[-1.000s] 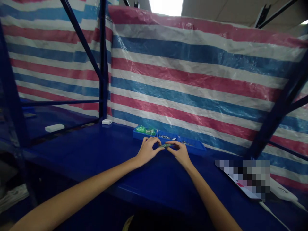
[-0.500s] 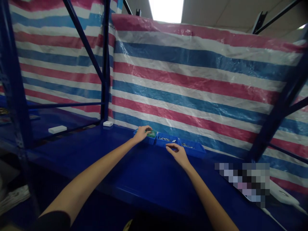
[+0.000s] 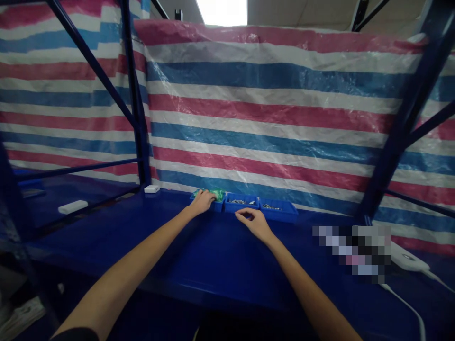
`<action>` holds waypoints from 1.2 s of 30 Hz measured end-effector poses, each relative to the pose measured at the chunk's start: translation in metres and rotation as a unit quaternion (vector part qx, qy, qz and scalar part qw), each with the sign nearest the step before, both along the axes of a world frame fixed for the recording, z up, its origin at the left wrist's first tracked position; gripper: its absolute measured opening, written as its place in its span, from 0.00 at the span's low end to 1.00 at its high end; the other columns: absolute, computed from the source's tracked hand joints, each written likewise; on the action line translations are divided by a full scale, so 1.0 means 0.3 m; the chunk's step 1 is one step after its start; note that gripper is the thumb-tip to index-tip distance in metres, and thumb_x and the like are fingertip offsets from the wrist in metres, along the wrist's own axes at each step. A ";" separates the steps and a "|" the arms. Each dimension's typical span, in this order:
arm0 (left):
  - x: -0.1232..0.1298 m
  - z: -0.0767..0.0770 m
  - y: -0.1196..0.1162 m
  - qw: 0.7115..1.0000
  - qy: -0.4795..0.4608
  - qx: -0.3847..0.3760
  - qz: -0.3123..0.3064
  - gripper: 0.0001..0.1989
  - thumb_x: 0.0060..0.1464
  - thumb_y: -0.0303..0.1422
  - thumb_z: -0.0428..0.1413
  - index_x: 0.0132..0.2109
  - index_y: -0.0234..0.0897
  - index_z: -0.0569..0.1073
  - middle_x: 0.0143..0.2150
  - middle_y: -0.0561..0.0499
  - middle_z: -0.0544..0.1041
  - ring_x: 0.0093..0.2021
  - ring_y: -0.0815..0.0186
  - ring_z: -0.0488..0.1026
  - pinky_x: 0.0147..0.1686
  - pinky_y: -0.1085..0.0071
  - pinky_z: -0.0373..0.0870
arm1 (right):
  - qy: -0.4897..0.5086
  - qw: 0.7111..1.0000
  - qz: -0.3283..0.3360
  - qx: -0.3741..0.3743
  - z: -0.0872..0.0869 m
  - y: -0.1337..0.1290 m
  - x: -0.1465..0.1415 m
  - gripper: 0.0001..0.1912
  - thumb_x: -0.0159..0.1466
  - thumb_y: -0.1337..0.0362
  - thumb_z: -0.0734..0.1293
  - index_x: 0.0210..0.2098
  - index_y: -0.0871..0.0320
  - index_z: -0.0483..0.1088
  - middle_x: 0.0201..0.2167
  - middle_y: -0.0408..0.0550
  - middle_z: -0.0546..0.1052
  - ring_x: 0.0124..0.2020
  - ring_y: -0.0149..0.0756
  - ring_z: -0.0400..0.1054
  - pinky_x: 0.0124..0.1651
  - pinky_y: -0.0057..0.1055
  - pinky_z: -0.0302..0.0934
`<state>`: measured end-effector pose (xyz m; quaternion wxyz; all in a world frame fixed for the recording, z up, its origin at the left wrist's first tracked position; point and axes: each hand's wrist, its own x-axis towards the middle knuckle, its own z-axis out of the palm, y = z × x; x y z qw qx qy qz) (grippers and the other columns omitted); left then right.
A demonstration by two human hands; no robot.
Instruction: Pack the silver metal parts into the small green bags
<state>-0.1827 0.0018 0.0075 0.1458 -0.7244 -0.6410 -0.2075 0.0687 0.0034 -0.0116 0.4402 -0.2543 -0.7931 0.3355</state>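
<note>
My left hand (image 3: 203, 201) reaches over the left blue bin (image 3: 217, 207), its curled fingertips down at some shiny green plastic (image 3: 219, 194). What those fingertips hold, if anything, is hidden. In front of the middle blue bin (image 3: 242, 207), my right hand (image 3: 256, 223) hovers above the shelf with thumb and forefinger brought together in a pinch. Anything between them is too small to make out. Small metal parts (image 3: 239, 201) lie in the middle bin. More small metal pieces (image 3: 272, 207) lie in the right blue bin (image 3: 288, 214).
A white box (image 3: 152, 189) sits left of the bins, and another white block (image 3: 73, 207) lies farther left. At right are a blurred-out object (image 3: 355, 251) and a white device (image 3: 408, 255) with a cable. Blue uprights (image 3: 137, 104) and a striped sheet (image 3: 270, 118) frame the blue shelf.
The camera view has shifted, so the scene sits farther left. My left hand has lowered its fingers onto the green plastic. My right hand keeps its pinch near the middle bin.
</note>
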 end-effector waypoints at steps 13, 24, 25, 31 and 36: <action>0.386 -0.130 -0.121 0.993 -0.008 -0.054 -0.108 0.10 0.57 0.34 0.44 0.39 0.37 0.69 0.40 0.46 0.69 0.42 0.60 0.65 0.43 0.61 0.61 | -0.245 0.960 -0.126 0.045 -0.110 0.090 0.061 0.10 0.55 0.63 0.66 0.36 0.55 0.74 0.36 0.47 0.75 0.36 0.33 0.69 0.37 0.27 0.60; 0.391 -0.157 -0.138 0.995 -0.063 -0.036 -0.065 0.10 0.56 0.30 0.45 0.41 0.39 0.70 0.41 0.47 0.69 0.42 0.61 0.65 0.43 0.62 0.62 | -0.254 0.961 -0.104 0.044 -0.120 0.086 0.074 0.11 0.58 0.64 0.62 0.39 0.54 0.72 0.33 0.45 0.74 0.36 0.32 0.67 0.38 0.27 0.58; 0.391 -0.157 -0.140 0.996 -0.060 -0.037 -0.061 0.10 0.56 0.30 0.45 0.41 0.38 0.70 0.41 0.47 0.69 0.42 0.60 0.65 0.43 0.62 0.62 | -0.250 0.961 -0.107 0.044 -0.116 0.081 0.074 0.11 0.58 0.64 0.63 0.40 0.54 0.72 0.34 0.45 0.74 0.36 0.32 0.67 0.39 0.27 0.58; 0.388 -0.158 -0.131 0.996 -0.057 -0.030 -0.059 0.10 0.56 0.30 0.45 0.40 0.38 0.70 0.40 0.46 0.69 0.42 0.59 0.65 0.42 0.62 0.62 | -0.184 0.943 -0.264 0.087 -0.076 0.083 0.100 0.14 0.59 0.65 0.61 0.45 0.54 0.68 0.44 0.51 0.69 0.49 0.40 0.61 0.49 0.35 0.56; 0.387 -0.155 -0.124 0.995 -0.068 -0.029 -0.064 0.10 0.56 0.31 0.45 0.39 0.39 0.70 0.39 0.47 0.69 0.42 0.59 0.65 0.42 0.62 0.62 | -0.203 0.876 -0.428 0.084 -0.071 0.129 0.174 0.22 0.62 0.62 0.58 0.53 0.64 0.63 0.54 0.64 0.63 0.58 0.51 0.51 0.57 0.50 0.42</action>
